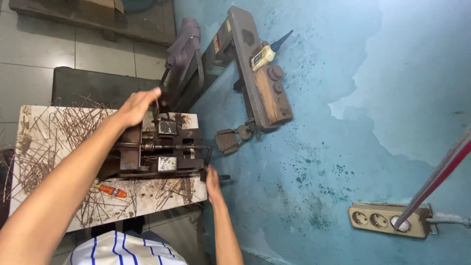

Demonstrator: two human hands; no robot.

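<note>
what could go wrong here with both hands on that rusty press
The left hand sits at the top of the press, close to its moving blocks, so fingers could get pinched. The right hand grips the handle at the table edge and could slip. Loose wires could snag the forearm.

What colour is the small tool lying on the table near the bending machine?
Orange with a dark tip; the small tool shows in the head view, lying among rusty wires on the table.

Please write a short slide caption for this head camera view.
Left hand on top of a rusty bench tool, right hand at its handle, bent wires beside it.
</note>
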